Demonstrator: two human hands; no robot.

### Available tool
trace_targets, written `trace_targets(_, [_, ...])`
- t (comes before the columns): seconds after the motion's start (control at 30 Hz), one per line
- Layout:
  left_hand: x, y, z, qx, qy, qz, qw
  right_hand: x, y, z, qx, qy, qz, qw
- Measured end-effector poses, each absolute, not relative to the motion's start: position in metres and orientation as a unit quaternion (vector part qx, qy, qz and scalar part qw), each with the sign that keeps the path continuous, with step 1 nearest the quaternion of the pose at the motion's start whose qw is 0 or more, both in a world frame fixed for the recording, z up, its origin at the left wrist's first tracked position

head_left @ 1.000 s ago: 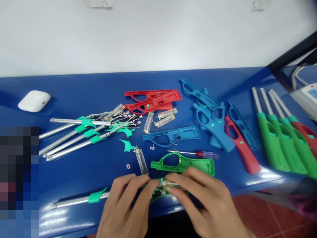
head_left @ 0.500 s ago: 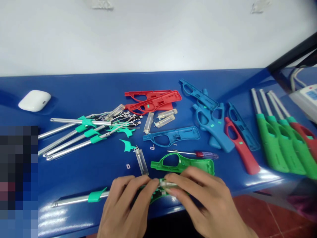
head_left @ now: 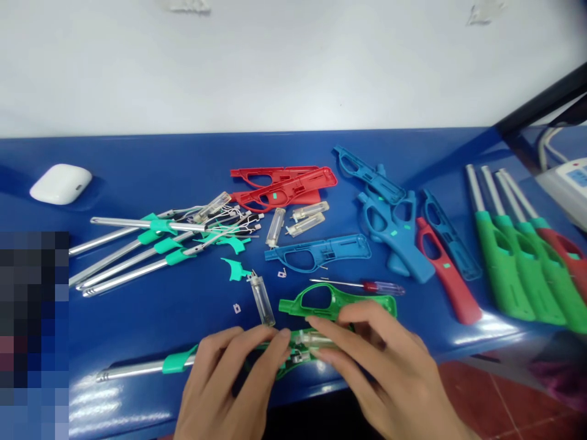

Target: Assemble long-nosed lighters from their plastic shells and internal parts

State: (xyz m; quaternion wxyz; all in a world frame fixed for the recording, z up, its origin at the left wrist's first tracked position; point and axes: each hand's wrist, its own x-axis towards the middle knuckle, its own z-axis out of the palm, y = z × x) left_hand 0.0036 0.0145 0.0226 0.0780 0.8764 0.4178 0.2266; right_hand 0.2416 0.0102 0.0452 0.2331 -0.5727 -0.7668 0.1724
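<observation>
Right fingers [head_left: 342, 340] — on clear tank [head_left: 316, 339]

We cannot see much of the green handle half [head_left: 298, 365] beneath the two hands: the left hand [head_left: 233, 373] hides where the metal tube [head_left: 132, 370] ends, and the right hand [head_left: 389, 360] covers the far part of the clear tank [head_left: 318, 340]. The left fingertips' grip we cannot make out. Both wrists run off the bottom edge. At left, coarse blocks mask a patch [head_left: 34, 336]; at right, the edge cuts the white device [head_left: 566, 189], whose display we cannot read, and a purple cloth blurs.
</observation>
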Motion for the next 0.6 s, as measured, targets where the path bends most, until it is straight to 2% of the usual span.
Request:
trace_targets(0.17, [0.009, 0.013, 0.037, 0.841, 0.462, 0.278, 0.042, 0.250, 0.008, 0.043, -0.554, -0.771, 0.194, 0.247])
trace_targets(0.43, [-0.001, 0.004, 0.023, 0.847, 0.457, 0.262, 0.071, 0.252, 0.006, 0.039, -0.559, -0.773, 0.179, 0.241])
trace_targets(0.6, [-0.008, 0.003, 0.017, 0.860, 0.446, 0.241, 0.056, 0.253, 0.004, 0.032, -0.537, -0.776, 0.184, 0.273])
